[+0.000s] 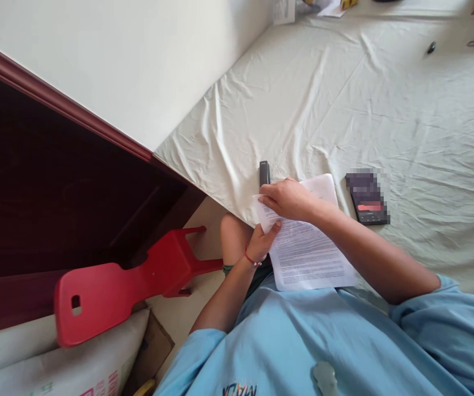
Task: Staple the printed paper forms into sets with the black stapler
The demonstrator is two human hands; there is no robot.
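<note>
1. My white printed paper (pixel 311 256), apparently more than one sheet, lies in front of my light-blue cloth shirt (pixel 294 330), partly over the pale, wrinkled bedsheet (pixel 385 121). If my two grips pull unevenly, the layers could slide out of line.
2. Both hands work close together at its left side, so a sharp tug there could crease or tear the corner.
3. The lower edge meets my shirt; leaning forward could buckle the pages upward.
4. The small black oblong object (pixel 263 171), perhaps a stapler, is just beyond my right hand's knuckles. A careless push forward might knock it away.
5. The black rectangular phone (pixel 369 197), its screen blurred out, lies near my right forearm; an elbow swung outward could nudge it.
6. Letting go with my left hand could let the paper slip off the bed's edge, towards the floor by the red plastic chair (pixel 96 302).
7. My left hand (pixel 263 242) reaches up from below, pinching the left edge: thumb flat on the print, the other fingers hidden underneath.
8. My right hand (pixel 288 199) is turned knuckles up, seemingly pinching the top left corner; how firmly, I cannot tell.
9. My right forearm slants in across the paper, elbow out wide; my left forearm, with its thin red bracelet (pixel 252 260), runs more steeply forward.
</note>
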